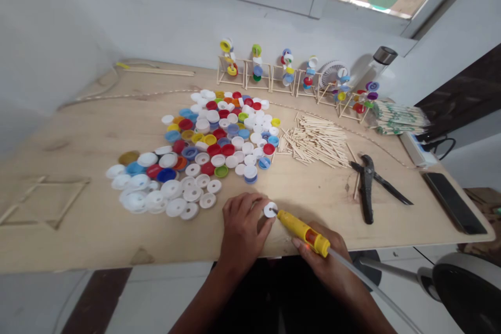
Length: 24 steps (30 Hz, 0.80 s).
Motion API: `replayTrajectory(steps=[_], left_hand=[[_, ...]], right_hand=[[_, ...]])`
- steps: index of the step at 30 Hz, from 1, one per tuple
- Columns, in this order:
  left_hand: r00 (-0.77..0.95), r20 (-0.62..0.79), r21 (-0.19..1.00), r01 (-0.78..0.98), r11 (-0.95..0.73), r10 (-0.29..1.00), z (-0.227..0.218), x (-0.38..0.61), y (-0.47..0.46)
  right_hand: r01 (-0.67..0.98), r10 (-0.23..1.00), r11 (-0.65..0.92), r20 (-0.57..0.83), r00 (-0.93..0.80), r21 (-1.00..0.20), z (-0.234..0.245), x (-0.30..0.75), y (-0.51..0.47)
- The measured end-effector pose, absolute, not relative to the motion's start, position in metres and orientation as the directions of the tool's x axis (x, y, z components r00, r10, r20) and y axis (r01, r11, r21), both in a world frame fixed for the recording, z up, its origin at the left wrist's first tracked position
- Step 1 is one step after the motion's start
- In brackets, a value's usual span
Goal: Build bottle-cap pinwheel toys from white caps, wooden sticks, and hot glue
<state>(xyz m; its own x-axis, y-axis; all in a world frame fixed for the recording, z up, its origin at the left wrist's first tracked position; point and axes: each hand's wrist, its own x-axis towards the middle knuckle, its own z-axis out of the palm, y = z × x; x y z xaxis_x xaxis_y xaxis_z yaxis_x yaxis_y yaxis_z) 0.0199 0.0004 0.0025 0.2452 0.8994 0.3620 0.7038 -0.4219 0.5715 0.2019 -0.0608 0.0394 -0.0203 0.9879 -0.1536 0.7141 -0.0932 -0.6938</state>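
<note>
My left hand (245, 224) rests near the table's front edge, with thumb and forefinger pinching a white bottle cap (270, 209). The cap has a dark hole or spot at its middle. Wrapped around a yellow glue gun (303, 230) is my right hand (326, 255). The gun's dark nozzle points left and meets the cap near its centre, though I cannot tell whether it touches. A long translucent glue stick (368, 284) runs out of the gun's back end. An orange glow shows on the gun's underside.
Many coloured bottle caps (215, 150) spread left of centre. Cut wooden sticks (317, 141), pliers (367, 188) and a phone (456, 203) lie to the right. Along the wall stand several stick-and-cap models (257, 68), a small fan (332, 74) and a bottle (376, 68). A stick frame (43, 203) lies left.
</note>
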Motion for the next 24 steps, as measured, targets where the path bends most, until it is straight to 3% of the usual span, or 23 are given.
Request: replayTrajectory(steps=[24], left_hand=[[0.247,0.371,0.572,0.699,-0.429,0.895,0.0038,0.0201,0.0002]], right_hand=[[0.719,0.982,-0.158,-0.183,0.044,-0.677,0.0372,0.2043,-0.0639]])
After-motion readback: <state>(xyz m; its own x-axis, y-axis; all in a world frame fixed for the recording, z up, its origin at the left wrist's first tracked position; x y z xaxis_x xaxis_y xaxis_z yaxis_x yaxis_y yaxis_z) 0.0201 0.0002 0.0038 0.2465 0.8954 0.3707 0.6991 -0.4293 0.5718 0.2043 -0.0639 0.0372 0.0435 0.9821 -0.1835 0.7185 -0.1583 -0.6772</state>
